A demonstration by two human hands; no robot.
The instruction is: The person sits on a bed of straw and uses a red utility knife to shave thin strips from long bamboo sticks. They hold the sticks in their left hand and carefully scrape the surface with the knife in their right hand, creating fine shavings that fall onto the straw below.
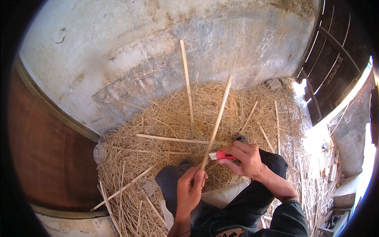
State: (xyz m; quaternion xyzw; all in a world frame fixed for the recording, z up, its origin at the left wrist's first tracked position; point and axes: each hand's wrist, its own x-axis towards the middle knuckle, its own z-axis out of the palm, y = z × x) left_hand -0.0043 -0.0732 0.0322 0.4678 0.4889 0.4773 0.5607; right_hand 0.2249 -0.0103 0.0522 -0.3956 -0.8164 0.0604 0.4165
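Note:
My left hand [191,185] is closed round the lower end of a pale split stick, likely bamboo or wood [218,118], which slants up and away to the right. Just right of that stick, my right hand [244,158] grips a red utility knife [225,155]. The knife's pale front end points left and is close to the stick's lower part; I cannot tell whether it touches. A second pale stick [185,71] stands nearly upright farther off, its foot in the straw. Another stick [169,138] lies crosswise behind my hands.
Straw and shavings [158,114] cover the floor, with several loose sticks among them. A stained plaster wall [138,51] rises behind. At left is a brown wooden panel [47,150]; at right, dark slatted boards [331,51]. My dark-trousered knees [272,162] are bent below my hands.

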